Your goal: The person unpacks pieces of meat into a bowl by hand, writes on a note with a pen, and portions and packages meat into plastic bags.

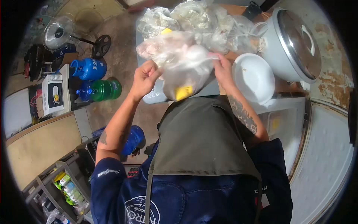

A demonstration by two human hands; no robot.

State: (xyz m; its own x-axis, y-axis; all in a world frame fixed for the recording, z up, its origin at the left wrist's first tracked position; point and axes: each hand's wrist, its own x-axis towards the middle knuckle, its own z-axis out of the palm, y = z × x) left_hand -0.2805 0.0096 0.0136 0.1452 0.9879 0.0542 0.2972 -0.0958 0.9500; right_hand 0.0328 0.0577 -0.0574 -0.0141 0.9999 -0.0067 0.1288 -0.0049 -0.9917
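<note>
Both my hands pinch the upper part of a clear plastic bag [186,71], one on each side, so it is stretched between them. A yellow label [183,92] shows on its lower part, close to my apron. My left hand [145,79] is closed on the bag's left edge; my right hand [222,69] is closed on its right edge. Just beyond lies another bag with pale pink contents [166,46], possibly raw meat. Several more clear bags [195,18] sit behind it on a grey board or tray [154,98].
To the right are a white bowl [254,79] and a large white cooker with a glass lid [294,44]. On the left stand a fan [58,33], a blue gas cylinder [89,69] and a green bottle [106,90]. A grey shelf [56,168] is at lower left.
</note>
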